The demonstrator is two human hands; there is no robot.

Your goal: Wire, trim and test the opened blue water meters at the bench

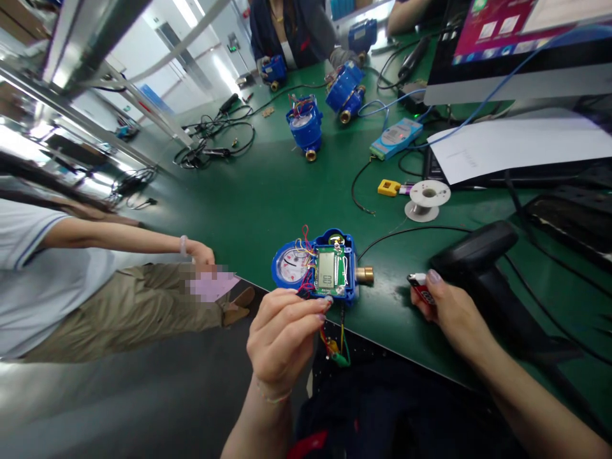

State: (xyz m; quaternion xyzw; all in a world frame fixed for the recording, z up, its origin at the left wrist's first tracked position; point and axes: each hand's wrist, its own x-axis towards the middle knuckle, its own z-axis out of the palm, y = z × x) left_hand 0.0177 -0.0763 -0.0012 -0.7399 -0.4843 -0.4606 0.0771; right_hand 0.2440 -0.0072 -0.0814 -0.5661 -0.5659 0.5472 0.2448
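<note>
An opened blue water meter [354, 256] lies near the table's front edge, its round dial [291, 264] at the left and a brass fitting [365, 275] at the right. Inside its housing sits a green circuit board with a lit LCD display [327, 269], and thin red and yellow wires run between board and dial. My left hand [287, 331] is closed in a pinch at the board's lower edge; what lies between its fingertips is too small to make out. To the right of the meter, my right hand [447, 307] grips a small red, white and black object [421, 288].
A black handheld scanner [478, 255] lies beside my right hand. Farther back are a wire spool [427, 199], a blue box [396, 138] with cables, more blue meters [306, 124] and a monitor [526, 51]. Clip leads [338, 358] hang at the front edge. Another person [119, 280] stands left.
</note>
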